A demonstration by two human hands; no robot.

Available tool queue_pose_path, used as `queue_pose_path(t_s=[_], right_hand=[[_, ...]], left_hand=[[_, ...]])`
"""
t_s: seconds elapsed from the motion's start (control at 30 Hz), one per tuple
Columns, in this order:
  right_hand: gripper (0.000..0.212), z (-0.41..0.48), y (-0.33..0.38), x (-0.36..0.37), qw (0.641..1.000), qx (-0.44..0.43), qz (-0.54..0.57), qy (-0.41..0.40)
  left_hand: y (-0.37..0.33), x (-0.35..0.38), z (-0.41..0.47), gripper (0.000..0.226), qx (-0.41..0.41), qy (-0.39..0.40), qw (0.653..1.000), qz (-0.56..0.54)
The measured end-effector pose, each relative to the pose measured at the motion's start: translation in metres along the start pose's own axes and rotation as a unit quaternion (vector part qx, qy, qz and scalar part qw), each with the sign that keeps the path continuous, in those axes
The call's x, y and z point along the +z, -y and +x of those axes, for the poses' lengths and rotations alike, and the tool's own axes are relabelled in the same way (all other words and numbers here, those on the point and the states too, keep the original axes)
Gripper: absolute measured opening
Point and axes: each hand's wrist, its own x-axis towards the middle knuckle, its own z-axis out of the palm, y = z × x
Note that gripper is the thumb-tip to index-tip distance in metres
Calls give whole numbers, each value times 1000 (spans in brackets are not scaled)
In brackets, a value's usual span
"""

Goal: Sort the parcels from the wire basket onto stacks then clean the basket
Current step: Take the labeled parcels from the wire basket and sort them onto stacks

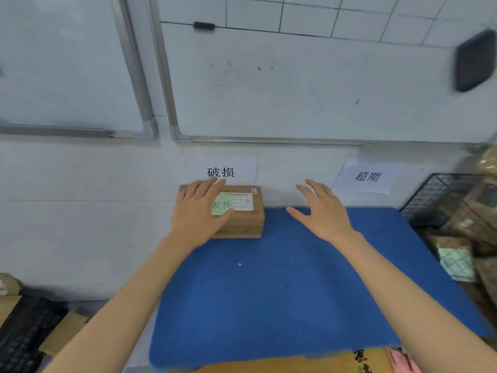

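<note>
Over the blue-covered counter [269, 292] the left hand [200, 211] lies flat on a small brown cardboard parcel [248, 222], mid-frame below a white paper sign [227, 170]. The right hand [321, 211] hovers beside it, spread and empty. The black wire basket [435, 195] at the right edge looks loaded, so I'd say sorting has barely begun.

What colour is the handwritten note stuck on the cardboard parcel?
The note on the parcel is pale green with dark handwriting; the head view shows it best.
</note>
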Motion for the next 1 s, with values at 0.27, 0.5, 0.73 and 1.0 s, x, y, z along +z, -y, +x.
queue_pose_path(t_s=[0.27,0.5,0.73,1.0], right_hand=[[71,-96,-96,-105,989,115,-85,-46],[73,-223,-177,-184,965,211,-133,-75],[69,-369,-248,-251,945,274,-142,-106],[72,-497,-306,-296,929,327,-145,-100]], left_hand=[[-147,-13,28,80,119,-10,991,-54],[-302,-18,4,86,216,-11,970,-110],[-461,-15,-65,83,296,14,945,-135],[-595,-22,-134,88,328,12,930,-166]])
